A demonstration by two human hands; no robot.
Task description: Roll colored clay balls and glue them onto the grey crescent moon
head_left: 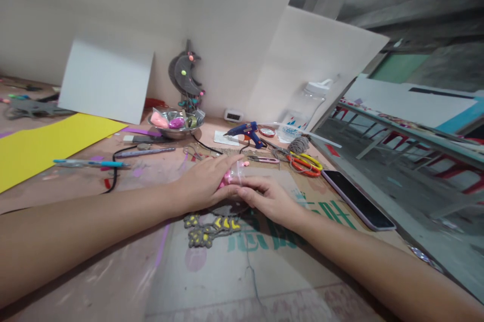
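Note:
Both hands meet at the middle of the table over a small clear plastic bag of pink bits (231, 177). My left hand (206, 181) curls round the bag from the left, fingers closed on it. From the right, my right hand (269, 200) pinches the bag's lower edge. Just below the hands lies a dark grey branch-shaped cutout with yellow blobs (208, 227) on a sheet of brown cardboard (264, 256).
A blue glue gun (245, 131), orange and yellow scissors (305, 163), a twine spool (298, 144) and a phone (357, 200) lie right of the hands. A metal bowl of coloured bags (176, 124), pens (91, 163), yellow paper (45, 145) and a moon ornament (187, 74) stand left and behind.

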